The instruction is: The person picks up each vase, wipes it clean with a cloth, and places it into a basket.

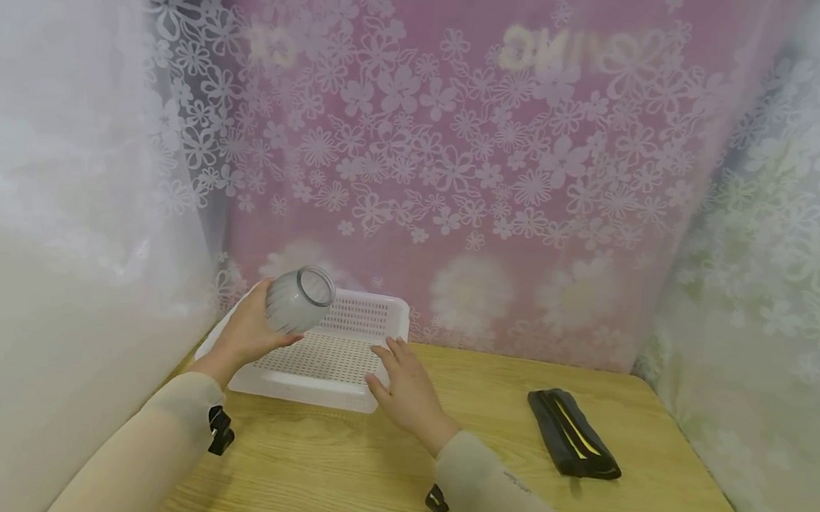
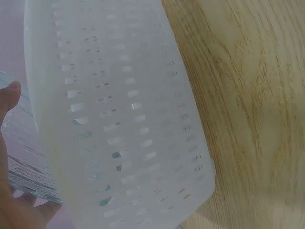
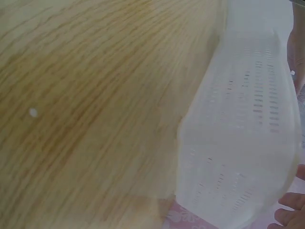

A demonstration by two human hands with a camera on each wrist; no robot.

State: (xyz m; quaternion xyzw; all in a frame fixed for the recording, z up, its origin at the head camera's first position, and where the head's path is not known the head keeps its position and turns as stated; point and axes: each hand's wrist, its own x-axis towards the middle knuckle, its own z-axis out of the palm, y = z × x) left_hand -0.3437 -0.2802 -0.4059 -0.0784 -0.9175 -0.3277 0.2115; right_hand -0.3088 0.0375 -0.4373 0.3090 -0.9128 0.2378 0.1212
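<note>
My left hand (image 1: 244,331) grips a clear ribbed glass jar (image 1: 294,304) over the left part of a white plastic basket (image 1: 299,388). The jar is tilted, its round mouth turned up and to the right. In the left wrist view the jar (image 2: 21,133) shows partly behind the slotted basket wall (image 2: 138,95), with the thumb on one side and fingers on the other. My right hand (image 1: 410,395), fingers spread and holding nothing, is at the basket's right rim. Its fingertips (image 3: 290,214) show past the basket edge in the right wrist view.
A black pouch (image 1: 574,435) with yellow strips lies on the wooden table (image 1: 468,475) to the right. Flower-patterned translucent curtains (image 1: 456,173) hang behind and at both sides. The basket stands near the back left, close to the curtain.
</note>
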